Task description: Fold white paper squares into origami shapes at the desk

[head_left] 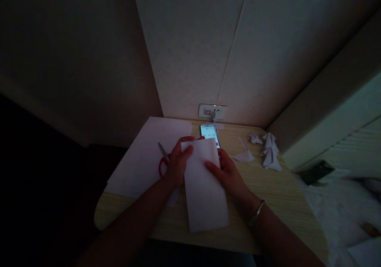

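A folded white paper sheet (205, 191) lies lengthwise on the small wooden table (285, 195). My left hand (177, 161) grips its upper left edge, thumb over the top and fingers curled. My right hand (225, 171) holds the right edge, fingers pressed on the paper's face; a metal bangle sits on that wrist. Behind the paper a lit phone (209, 133) lies on the table. Red-handled scissors (162, 159) rest just left of my left hand on a stack of white sheets (143, 159).
Several folded paper shapes (269, 151) and a paper scrap (244, 156) lie at the table's right. A wall socket (212, 111) with a plugged cable sits behind the phone. A bed with a dark object (316, 172) stands at right. The room is dim.
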`<state>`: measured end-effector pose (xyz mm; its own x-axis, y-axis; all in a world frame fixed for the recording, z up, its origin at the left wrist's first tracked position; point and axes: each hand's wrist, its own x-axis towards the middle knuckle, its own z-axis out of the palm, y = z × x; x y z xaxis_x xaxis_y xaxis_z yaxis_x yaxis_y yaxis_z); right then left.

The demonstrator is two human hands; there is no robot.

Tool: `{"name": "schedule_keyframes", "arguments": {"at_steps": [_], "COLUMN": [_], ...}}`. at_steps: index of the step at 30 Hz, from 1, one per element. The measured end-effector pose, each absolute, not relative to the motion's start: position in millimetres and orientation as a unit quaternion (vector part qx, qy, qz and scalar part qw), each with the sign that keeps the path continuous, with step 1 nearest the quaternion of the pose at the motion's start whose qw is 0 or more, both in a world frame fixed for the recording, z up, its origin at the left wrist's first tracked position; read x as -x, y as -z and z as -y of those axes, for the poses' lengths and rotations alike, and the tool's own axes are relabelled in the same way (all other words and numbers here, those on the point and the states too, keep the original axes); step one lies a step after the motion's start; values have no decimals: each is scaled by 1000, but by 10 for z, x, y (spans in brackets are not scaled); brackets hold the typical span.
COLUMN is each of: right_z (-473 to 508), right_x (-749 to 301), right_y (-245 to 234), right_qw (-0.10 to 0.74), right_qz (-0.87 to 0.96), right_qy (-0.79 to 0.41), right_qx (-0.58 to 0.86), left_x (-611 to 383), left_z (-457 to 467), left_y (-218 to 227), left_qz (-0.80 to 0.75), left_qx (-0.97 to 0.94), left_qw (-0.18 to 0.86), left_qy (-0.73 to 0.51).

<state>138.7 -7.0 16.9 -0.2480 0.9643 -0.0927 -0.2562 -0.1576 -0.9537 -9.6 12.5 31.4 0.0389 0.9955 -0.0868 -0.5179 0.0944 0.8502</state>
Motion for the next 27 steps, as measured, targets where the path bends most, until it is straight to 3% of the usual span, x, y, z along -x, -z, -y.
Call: {"name": "schedule_keyframes", "arguments": {"at_steps": [12,27], "right_z": [-40,-20], "right_x": [-1480,-1463], "right_y": [-131,-160], "right_qw": [508,512], "right_qz": [412,449], "right_qy": [-592,-510], "right_qx": [470,526], "left_x": [88,49], "left_z": [-107,-98], "left_y": [-223,-274], "left_qz": [-413,-385], "left_qx": [-381,-323], "left_qw": [655,687], "left_qy": [-505,-524]}}
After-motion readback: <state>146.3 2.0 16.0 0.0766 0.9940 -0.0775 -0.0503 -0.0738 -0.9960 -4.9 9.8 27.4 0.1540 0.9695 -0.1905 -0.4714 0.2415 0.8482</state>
